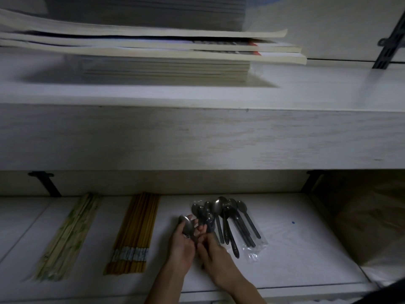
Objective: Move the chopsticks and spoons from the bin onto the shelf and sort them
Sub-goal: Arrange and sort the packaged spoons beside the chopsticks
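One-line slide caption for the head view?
Left hand holds stacked spoons; right hand reaches the spoon pile beside sorted chopsticks.

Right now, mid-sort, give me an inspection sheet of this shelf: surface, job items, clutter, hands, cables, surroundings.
Surface: white lower shelf, dimly lit.
Job's things: pale chopsticks in a row at left; yellow chopsticks beside them; loose spoons fanned out at right. Bin: nothing seen.
Clutter: clear plastic wrapper under the spoons; small blue dot.
Hands: left hand holds a stack of spoons; right hand has fingers curled at the handles, grip unclear.
Cables: nothing seen.
Surroundings: upper shelf with stacked books; black brackets; brown paper at right.
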{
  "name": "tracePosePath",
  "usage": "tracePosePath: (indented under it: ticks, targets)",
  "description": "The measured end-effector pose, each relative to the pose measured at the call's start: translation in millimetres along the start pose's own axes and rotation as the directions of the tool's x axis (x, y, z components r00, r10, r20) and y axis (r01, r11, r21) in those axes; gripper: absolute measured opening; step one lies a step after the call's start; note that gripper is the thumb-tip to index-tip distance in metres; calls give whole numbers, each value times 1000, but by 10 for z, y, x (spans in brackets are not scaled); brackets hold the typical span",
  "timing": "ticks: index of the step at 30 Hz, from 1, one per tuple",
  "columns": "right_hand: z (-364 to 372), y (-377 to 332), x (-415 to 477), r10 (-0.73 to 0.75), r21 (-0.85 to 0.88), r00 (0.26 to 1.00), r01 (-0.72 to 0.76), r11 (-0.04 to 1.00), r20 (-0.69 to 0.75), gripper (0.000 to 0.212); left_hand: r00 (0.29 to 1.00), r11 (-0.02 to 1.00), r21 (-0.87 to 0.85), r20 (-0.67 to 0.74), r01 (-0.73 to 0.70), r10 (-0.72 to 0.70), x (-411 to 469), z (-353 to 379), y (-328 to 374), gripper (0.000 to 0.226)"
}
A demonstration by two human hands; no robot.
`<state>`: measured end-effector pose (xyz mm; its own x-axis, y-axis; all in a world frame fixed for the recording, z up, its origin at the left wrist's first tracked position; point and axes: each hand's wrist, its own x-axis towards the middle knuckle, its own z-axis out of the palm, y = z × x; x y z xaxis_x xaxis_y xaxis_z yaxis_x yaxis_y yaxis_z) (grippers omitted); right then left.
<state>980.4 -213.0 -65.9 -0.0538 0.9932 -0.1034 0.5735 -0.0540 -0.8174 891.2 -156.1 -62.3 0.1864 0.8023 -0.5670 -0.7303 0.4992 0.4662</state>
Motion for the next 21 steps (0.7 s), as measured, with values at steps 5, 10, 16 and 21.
tracePosePath:
  ticks: [5,10,16,21]
  targets:
    - [-14,-45,15,-1,-12,999,1,1000,44,12,998,998,37,-29,-52,53,69,-65,12,26]
    - [-224,105,229,141,-194,966,-184,963,-215,27,995,994,-67,-64,-85,81,104,-151,118,25]
    - [-252,272,513,307,-258,903,-387,885,-302,35,994,995,-49,-66,-86,83,51,-181,154,25]
    - [-201,276,619,374,-274,881,-451,849,-290,30,993,994,-43,-70,-99,96,10,-170,169,27]
